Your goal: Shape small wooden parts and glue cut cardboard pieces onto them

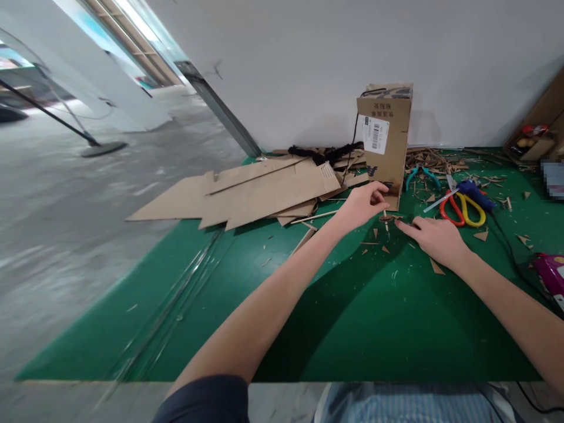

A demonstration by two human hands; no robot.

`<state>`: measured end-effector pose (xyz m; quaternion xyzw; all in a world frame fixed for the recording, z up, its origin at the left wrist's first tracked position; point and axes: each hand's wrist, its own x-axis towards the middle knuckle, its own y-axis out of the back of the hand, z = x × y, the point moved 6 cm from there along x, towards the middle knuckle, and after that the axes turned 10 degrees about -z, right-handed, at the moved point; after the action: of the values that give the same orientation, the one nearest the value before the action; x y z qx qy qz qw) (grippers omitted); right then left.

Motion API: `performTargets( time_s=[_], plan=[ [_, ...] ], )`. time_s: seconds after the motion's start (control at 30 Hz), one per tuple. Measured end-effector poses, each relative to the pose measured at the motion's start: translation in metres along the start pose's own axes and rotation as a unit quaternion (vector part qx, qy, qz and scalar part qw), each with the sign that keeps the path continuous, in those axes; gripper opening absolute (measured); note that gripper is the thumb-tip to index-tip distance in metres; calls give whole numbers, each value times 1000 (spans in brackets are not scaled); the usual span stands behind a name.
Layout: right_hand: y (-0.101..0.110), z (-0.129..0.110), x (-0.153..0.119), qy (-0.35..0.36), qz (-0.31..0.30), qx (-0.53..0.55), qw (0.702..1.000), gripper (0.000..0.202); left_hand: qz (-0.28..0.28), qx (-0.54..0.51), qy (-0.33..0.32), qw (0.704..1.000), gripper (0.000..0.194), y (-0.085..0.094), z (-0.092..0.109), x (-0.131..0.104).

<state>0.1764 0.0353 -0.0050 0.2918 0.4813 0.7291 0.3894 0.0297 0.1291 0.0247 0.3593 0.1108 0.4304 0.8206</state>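
A small brown cardboard piece (386, 218) with a thin wooden stick (385, 212) upright through it is on the green table. My left hand (362, 205) hovers just above the stick. Its thumb and fingers are curled together in a pinch, and whatever is between them is too small to make out. From the other side, my right hand (436, 238) lies low over the table, index finger stretched to the edge of the cardboard piece. I cannot tell whether the fingertip touches it. The other right fingers are partly bent, with nothing visible in them.
A tall cardboard box (388, 141) stands behind my hands, and flat cardboard sheets (273, 194) lie left. To the right are teal-handled pliers (423, 171), red-and-yellow scissors (469, 211), a blue glue gun (476, 194) and a purple object (550, 270). Cardboard scraps (436, 161) litter the green table (198, 317).
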Motion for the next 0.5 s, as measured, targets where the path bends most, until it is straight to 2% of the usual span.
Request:
performTargets(
  time_s=[0.13, 0.33, 0.5],
  plan=[
    [-1, -2, 0, 0, -1, 8, 1000, 53, 6, -11, 12, 1000, 29, 0, -3, 0],
    [-4, -3, 1, -1, -35, 31, 999, 51, 17, -57, 7, 998, 30, -2, -11, 2],
    [-8, -3, 0, 6, -44, 29, 999, 51, 15, -94, 20, 995, 35, -2, -10, 2]
  ],
)
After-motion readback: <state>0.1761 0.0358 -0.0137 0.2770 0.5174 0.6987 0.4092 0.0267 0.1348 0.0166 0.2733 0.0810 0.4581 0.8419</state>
